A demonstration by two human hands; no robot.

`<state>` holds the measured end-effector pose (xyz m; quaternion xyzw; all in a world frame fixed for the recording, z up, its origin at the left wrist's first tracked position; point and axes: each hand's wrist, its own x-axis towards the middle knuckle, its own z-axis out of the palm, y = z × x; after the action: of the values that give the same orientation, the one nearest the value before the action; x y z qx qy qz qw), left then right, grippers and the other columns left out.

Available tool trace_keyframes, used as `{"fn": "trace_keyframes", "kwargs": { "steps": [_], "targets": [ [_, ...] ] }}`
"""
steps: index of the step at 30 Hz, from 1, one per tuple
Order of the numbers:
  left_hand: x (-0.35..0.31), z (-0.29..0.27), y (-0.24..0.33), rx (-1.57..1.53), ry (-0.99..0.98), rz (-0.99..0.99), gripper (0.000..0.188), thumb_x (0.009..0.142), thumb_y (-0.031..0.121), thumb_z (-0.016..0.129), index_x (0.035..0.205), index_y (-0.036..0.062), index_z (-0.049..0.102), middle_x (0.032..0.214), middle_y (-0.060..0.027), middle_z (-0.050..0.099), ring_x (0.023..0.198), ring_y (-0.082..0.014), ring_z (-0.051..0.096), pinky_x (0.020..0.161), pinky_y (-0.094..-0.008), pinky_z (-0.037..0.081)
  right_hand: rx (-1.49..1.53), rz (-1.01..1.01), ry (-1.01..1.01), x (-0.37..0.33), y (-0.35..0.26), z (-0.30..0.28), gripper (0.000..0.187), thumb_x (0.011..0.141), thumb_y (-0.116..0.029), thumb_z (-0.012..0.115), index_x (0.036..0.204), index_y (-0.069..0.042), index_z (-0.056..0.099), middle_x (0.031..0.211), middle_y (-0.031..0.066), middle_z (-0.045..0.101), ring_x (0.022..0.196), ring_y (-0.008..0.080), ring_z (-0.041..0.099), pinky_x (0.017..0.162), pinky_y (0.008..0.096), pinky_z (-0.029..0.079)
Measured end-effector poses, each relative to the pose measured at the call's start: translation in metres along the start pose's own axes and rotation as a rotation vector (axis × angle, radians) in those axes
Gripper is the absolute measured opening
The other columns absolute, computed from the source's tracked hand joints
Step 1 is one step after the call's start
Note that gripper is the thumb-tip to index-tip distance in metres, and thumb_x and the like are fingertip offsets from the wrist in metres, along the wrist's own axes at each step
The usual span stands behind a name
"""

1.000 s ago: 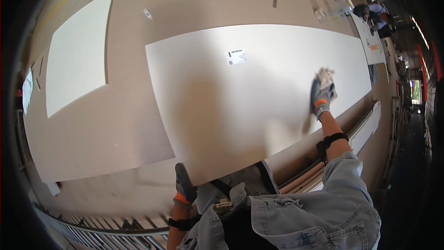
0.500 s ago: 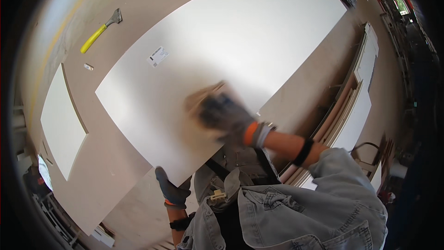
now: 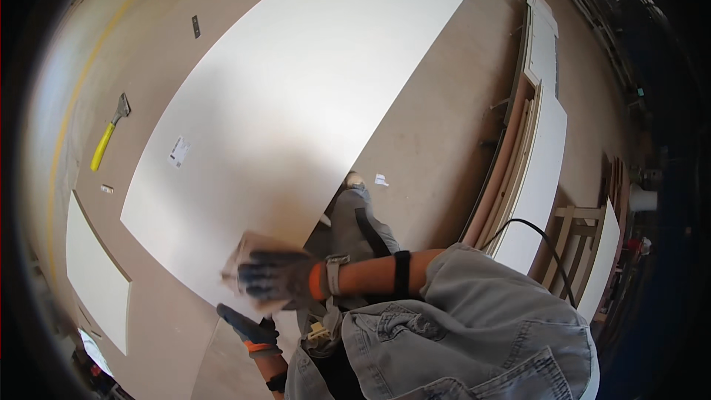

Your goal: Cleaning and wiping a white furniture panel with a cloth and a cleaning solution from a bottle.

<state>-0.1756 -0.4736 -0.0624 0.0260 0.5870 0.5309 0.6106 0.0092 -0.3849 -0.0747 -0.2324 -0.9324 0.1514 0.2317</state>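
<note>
My right hand (image 3: 278, 278), in a dark glove with an orange cuff, is closed on a crumpled tan cloth (image 3: 254, 243). It presses the cloth on the near end of a large white panel (image 3: 318, 52); hand and cloth are slightly blurred. At the panel's near corner, my left hand (image 3: 252, 328), gloved alike, grips the edge, with part of its fingers hidden. A small white label (image 3: 178, 152) is stuck on the panel, left of the cloth.
Left of the panel on the brown work surface lie a scraper with a yellow handle (image 3: 103, 147), a small light piece (image 3: 107, 189), a dark metal strip (image 3: 196, 27) and a smaller white panel (image 3: 98, 281). Stacked boards (image 3: 518, 170) stand at the right. A paper scrap (image 3: 381, 180) lies on the floor.
My right hand has drawn the cloth toward me, close to my left hand. The view has shifted, so the panel and scraper appear farther left. My left hand stays at the panel's corner.
</note>
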Motion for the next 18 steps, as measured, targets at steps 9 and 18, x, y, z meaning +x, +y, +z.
{"fn": "trace_keyframes", "kwargs": {
  "steps": [9,18],
  "targets": [
    [0.013,-0.016,-0.003,0.088,0.097,0.145,0.080,0.091,0.068,0.033,0.145,0.0095,0.029,0.141,-0.0083,0.042,0.125,-0.0263,0.045,0.101,-0.0381,0.041,-0.223,0.410,-0.339,-0.080,0.147,-0.138,0.065,0.085,-0.052,0.052,0.140,-0.019,0.040,0.146,0.0112,0.036,0.141,0.0310,0.022,0.116,0.0531,0.010],
    [0.025,-0.053,-0.004,0.262,0.571,0.137,0.077,0.092,0.065,0.038,0.141,0.0055,0.037,0.138,-0.0117,0.047,0.120,-0.0281,0.049,0.098,-0.0388,0.043,-0.733,0.818,0.098,-0.168,0.325,-0.219,0.052,0.090,-0.038,0.047,0.136,-0.013,0.045,0.143,0.0183,0.037,0.135,0.0351,0.030,0.113,0.0505,0.017]
  ]
}}
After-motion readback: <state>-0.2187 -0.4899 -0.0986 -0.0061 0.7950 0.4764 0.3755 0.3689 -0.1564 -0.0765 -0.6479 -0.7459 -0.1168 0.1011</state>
